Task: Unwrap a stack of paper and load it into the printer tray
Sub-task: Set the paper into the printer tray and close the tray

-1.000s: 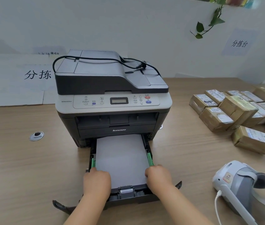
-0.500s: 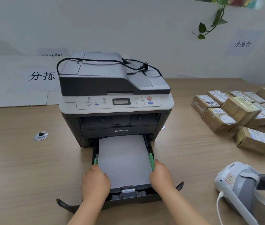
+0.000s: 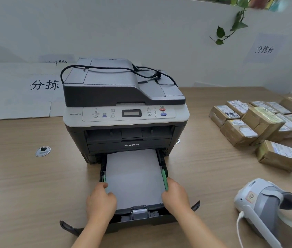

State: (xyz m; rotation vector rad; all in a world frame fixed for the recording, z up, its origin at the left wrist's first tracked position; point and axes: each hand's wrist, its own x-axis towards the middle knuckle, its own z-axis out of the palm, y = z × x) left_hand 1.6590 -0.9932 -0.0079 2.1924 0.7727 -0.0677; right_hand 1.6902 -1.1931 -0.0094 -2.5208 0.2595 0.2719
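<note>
At the centre of the head view, a grey and black printer (image 3: 125,111) stands on a wooden table (image 3: 16,176), its paper tray (image 3: 141,214) pulled out toward 6 o'clock. A stack of white paper (image 3: 134,176) lies flat inside the tray, its far edge reaching under the printer's front and its near edge stopped just short of the grey rear guide clip (image 3: 139,211).

The left hand (image 3: 100,203) rests at the tray's 9 o'clock side, fingers curled and close together, fingertips touching the paper's left edge beside the left green side guide (image 3: 103,179). The right hand (image 3: 175,197) sits at the 3 o'clock side, fingers bent inward against the right green side guide (image 3: 165,179) and the paper's edge. Neither hand encloses anything; both press from the sides.

A black power cord (image 3: 116,68) lies coiled across the printer's lid. At 3 o'clock from the printer, well apart, a cluster of brown taped parcels (image 3: 259,126) sits on the table. At 4 o'clock, near the frame's edge, lies a white and grey headset (image 3: 259,206) with a white cable. At 9 o'clock a round grommet (image 3: 43,150) is set in the tabletop. A trailing green plant (image 3: 234,24) hangs at 1 o'clock against the wall.
</note>
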